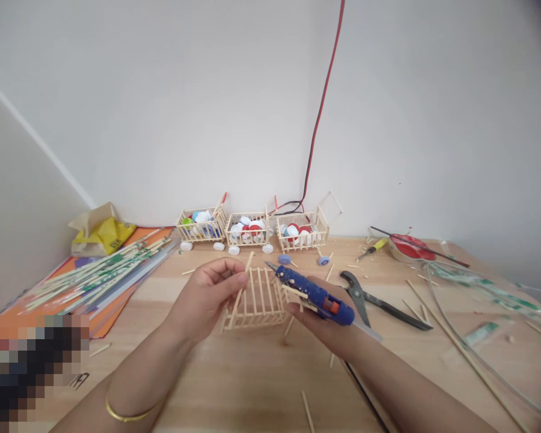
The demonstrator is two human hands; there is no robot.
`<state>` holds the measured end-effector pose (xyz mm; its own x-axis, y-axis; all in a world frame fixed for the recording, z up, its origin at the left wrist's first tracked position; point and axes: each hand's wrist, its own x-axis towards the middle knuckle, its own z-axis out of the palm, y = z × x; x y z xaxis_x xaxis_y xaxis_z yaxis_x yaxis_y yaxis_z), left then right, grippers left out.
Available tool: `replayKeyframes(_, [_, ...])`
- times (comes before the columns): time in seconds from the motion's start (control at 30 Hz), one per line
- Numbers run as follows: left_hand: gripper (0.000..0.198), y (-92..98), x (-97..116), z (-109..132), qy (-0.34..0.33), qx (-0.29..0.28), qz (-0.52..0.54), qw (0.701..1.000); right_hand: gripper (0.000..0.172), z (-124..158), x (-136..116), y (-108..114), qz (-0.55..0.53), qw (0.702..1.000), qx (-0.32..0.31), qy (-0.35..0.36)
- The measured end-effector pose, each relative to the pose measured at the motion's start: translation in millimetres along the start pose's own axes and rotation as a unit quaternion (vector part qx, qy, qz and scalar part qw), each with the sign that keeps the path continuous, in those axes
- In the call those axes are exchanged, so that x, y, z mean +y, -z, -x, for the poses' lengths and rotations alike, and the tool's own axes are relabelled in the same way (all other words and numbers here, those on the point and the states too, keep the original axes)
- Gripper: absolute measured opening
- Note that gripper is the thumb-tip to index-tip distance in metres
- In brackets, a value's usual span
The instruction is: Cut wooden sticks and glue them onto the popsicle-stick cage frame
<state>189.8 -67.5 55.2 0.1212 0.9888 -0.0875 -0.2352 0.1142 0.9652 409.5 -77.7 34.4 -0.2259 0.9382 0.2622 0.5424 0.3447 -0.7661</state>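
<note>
Between the thumb and fingers of my left hand (pixel 211 291) is a short wooden stick (pixel 238 300), held slanting upright. My right hand (pixel 329 334) grips a blue hot glue gun (pixel 313 291), its nozzle pointing left toward the stick but apart from it. A clear glue stick pokes from the gun's rear end. Below and between both hands, a small basket frame of wooden sticks (pixel 256 316) rests on the table; my left fingers and the gun cover parts of it. Whether the left hand touches that frame I cannot tell.
Three stick carts (pixel 201 231), (pixel 247 234), (pixel 302 234) filled with bottle caps stand along the wall. Pliers (pixel 383 307), a yellow-handled knife (pixel 374 248) and a red bowl (pixel 410 246) lie right. Bagged sticks (pixel 103 270) cover the left side. A cable (pixel 322 108) hangs behind.
</note>
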Motion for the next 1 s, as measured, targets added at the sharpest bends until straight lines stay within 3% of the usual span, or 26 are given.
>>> replayKeyframes(0.07, [0.029, 0.7, 0.9, -1.9, -0.001, 0.01, 0.016, 1.0, 0.017, 2.5, 1.0, 0.9, 0.018, 1.0, -0.014, 0.005])
replayKeyframes(0.27, [0.03, 0.9, 1.1, -4.3, -0.007, 0.016, 0.049, 0.999, 0.026, 10.0, -2.7, 2.5, 0.026, 0.989, -0.135, 0.062])
replayKeyframes(1.0, [0.027, 2.2, 1.6, -3.8, -0.032, 0.032, 0.052, 0.998, 0.025, 8.8, -2.1, -0.4, 0.043, 0.981, -0.179, 0.061])
